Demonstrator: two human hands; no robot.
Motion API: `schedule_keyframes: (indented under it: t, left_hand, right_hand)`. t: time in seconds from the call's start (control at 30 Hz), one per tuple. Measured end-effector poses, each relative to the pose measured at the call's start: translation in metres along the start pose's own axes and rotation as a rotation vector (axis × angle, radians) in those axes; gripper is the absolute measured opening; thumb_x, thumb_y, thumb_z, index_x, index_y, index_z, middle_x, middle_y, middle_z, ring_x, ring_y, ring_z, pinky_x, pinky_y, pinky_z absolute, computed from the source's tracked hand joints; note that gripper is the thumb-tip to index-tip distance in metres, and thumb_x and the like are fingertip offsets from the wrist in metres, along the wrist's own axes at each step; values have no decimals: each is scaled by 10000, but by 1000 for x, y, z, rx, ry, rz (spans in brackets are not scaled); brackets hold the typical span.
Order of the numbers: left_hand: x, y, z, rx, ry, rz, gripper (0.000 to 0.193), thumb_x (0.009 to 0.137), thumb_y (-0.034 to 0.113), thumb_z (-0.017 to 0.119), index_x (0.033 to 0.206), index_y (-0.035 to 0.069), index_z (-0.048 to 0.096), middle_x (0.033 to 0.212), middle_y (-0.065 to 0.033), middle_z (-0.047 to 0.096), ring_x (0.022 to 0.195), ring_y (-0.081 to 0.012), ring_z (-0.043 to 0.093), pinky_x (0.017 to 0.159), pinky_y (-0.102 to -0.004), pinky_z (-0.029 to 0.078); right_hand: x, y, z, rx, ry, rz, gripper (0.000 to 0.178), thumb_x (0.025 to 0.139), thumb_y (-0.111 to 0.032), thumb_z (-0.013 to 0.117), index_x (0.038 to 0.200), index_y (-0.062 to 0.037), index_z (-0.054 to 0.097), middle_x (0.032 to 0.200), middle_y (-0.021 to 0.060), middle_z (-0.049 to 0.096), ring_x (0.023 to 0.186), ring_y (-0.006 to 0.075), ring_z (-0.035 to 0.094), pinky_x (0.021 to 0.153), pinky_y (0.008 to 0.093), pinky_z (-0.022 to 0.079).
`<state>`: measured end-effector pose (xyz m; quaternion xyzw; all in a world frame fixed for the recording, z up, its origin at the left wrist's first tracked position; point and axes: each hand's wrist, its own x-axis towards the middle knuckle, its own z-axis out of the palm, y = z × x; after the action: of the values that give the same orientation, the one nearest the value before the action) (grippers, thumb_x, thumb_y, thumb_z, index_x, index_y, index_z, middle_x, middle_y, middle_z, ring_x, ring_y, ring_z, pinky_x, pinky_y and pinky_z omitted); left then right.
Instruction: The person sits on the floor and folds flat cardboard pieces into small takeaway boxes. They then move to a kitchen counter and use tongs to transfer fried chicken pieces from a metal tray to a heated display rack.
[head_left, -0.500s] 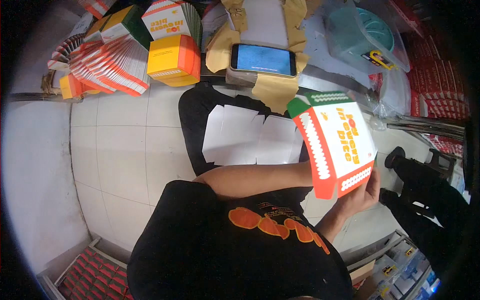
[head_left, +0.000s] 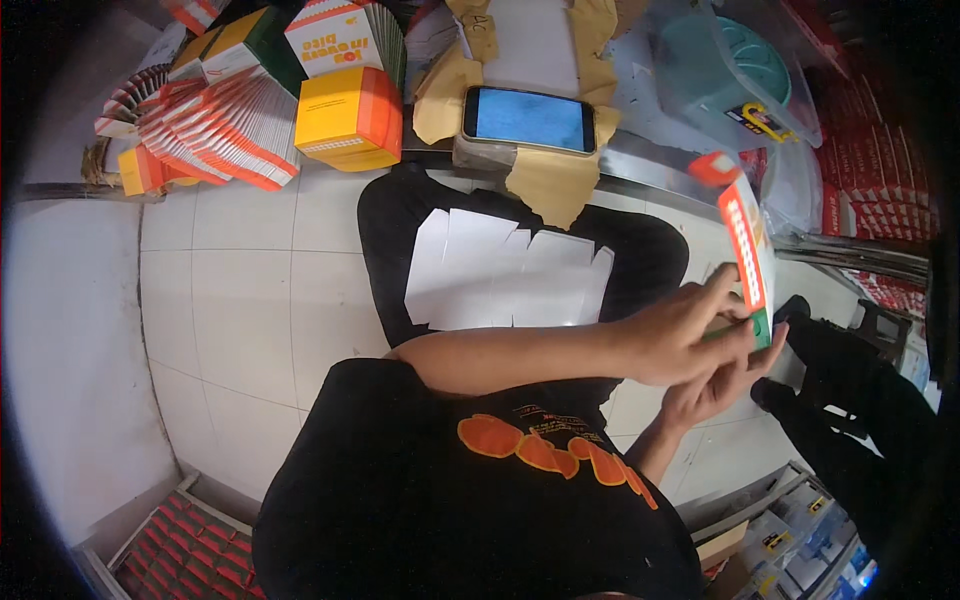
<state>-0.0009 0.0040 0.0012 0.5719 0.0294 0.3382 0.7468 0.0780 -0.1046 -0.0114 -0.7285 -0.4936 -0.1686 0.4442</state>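
Observation:
A partly folded food carton (head_left: 742, 245), orange-red, white and green, stands edge-on at the right of my lap. My left hand (head_left: 672, 335) reaches across my body and closes its fingers on the carton's near green end. Just below, my right hand (head_left: 706, 396) has its fingers against the same end, so the two hands nearly overlap. Part of the grip is hidden behind the fingers. On my lap lies a flat white card blank (head_left: 505, 270) with slits along its far edge.
A phone (head_left: 528, 119) lies on brown paper at the bench's edge. Left of it are a yellow-orange box (head_left: 345, 118) and fanned stacks of flat cartons (head_left: 225, 130). A clear plastic tub (head_left: 700, 85) stands far right. Dark-clothed legs (head_left: 830, 350) show at right.
The carton has turned from showing its printed face to edge-on and shifted slightly right. My left hand, hidden behind it before, now shows at its near end.

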Motion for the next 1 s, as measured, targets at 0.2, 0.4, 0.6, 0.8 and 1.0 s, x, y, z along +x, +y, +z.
schedule_keyframes:
  t: [0.2, 0.4, 0.6, 0.8, 1.0]
  left_hand:
    - [1, -12, -14, -234, 37, -59, 284, 1036, 220, 443, 1198, -13, 460, 1141, -140, 571, 1119, -200, 557, 937, -350, 443]
    - [-1, -6, -34, 167, -105, -256, 239, 1019, 212, 428, 1101, 22, 548, 928, -98, 619, 862, -156, 577, 802, -348, 464]
    - [-15, -10, -37, 280, -648, -307, 265, 952, 201, 518, 878, -24, 636, 805, -164, 660, 814, -251, 659, 759, -409, 513]
    - [-15, 23, -35, 941, 210, 545, 273, 838, 113, 606, 1096, 56, 671, 967, -88, 610, 835, -240, 633, 667, -407, 519]
    - [-14, 20, -71, 986, -56, 388, 459, 743, 17, 627, 1182, 144, 671, 905, -51, 608, 779, -214, 634, 648, -354, 522]
  right_hand:
    - [0, 13, -13, 172, -204, 44, 356, 965, -135, 542, 1277, 37, 558, 1340, 288, 522, 1263, 402, 507, 1061, 473, 378]
    - [5, -5, -3, 579, -201, 347, 574, 912, -267, 649, 1349, 60, 474, 1336, 239, 545, 1281, 320, 502, 1069, 409, 371]
    - [10, 6, -26, 365, -546, 570, 296, 990, -234, 556, 856, 29, 540, 710, 34, 539, 694, 127, 486, 623, 295, 380]
    - [6, 10, -17, 206, -592, 277, 231, 907, -102, 643, 732, 29, 567, 612, 54, 545, 616, 124, 495, 582, 308, 391]
    - [15, -19, -4, 458, -238, 473, 167, 849, -34, 684, 973, 26, 590, 945, 98, 628, 896, 157, 595, 818, 291, 463]
